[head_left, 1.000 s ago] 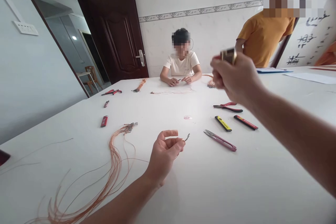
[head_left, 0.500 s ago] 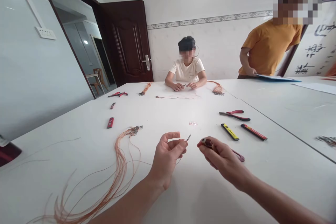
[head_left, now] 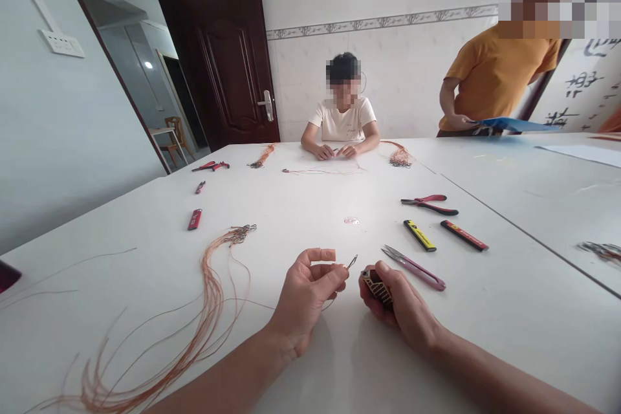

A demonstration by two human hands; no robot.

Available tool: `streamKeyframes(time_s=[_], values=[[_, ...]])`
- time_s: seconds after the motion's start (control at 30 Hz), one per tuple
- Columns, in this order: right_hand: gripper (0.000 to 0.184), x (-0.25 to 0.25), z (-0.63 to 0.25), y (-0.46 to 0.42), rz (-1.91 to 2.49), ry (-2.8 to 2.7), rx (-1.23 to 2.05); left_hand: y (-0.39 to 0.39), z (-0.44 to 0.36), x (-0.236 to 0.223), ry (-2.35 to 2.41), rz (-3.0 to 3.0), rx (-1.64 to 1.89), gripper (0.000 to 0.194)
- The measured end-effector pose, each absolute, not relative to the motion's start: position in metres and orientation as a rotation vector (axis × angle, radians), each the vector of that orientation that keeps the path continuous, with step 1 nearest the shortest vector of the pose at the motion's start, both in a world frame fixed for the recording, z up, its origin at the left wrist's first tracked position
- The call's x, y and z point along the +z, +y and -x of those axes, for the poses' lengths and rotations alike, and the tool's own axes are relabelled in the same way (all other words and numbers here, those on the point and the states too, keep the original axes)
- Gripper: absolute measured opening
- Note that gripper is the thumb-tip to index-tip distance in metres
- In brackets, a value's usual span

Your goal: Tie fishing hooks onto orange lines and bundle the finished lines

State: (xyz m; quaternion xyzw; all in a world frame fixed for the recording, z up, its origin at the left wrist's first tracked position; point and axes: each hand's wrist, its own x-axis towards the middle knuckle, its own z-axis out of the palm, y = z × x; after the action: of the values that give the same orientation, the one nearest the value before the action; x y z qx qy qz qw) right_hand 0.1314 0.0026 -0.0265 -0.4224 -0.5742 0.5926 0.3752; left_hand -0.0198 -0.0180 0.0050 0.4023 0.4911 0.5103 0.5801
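A long white table fills a tiled room, with a dark wooden door behind its far end. The left hand is in a narrow pinch, thumb and forefinger gripping a small dark fish hook. A thin line hangs from the hook toward the tabletop, and a tan cot covers one raised fingertip. The right hand is curled shut around a small dark-and-gold patterned case, near the left hand but not touching it.

Just beyond the right hand lie pink-handled thread snips, a slim yellow-and-black tool, a slim red-and-black tool and red-handled pliers. To the left, a long bundle of copper-coloured lines sprawls across the table and ends in a cluster of hooks, with a red lighter beyond it. At the far edge, a seated person in a cream T-shirt works with both hands together. On the right, a standing person in an orange T-shirt holds a blue folder.
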Motion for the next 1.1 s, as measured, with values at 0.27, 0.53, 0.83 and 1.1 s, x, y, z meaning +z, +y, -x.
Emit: streamKeyframes(time_s=[0.27, 0.53, 0.83, 1.1], values=[[0.039, -0.018, -0.1305, 0.0, 1.092, -1.616, 1.424, -0.0193, 0.0184, 0.0038, 1.121, -0.96, 1.168, 0.03], [0.039, -0.0211, -0.1322, 0.0021, 1.075, -1.614, 1.411, -0.0189, 0.0181, 0.0006, 1.132, -0.985, 1.144, 0.03], [0.038, -0.0245, -0.133, 0.0051, 1.098, -1.624, 1.403, -0.0185, 0.0175, 0.0002, 1.153, -1.026, 1.127, 0.031], [0.037, -0.0221, -0.1327, 0.005, 1.106, -1.615, 1.419, -0.0177, 0.0186, -0.0004, 1.149, -1.043, 1.125, 0.03]])
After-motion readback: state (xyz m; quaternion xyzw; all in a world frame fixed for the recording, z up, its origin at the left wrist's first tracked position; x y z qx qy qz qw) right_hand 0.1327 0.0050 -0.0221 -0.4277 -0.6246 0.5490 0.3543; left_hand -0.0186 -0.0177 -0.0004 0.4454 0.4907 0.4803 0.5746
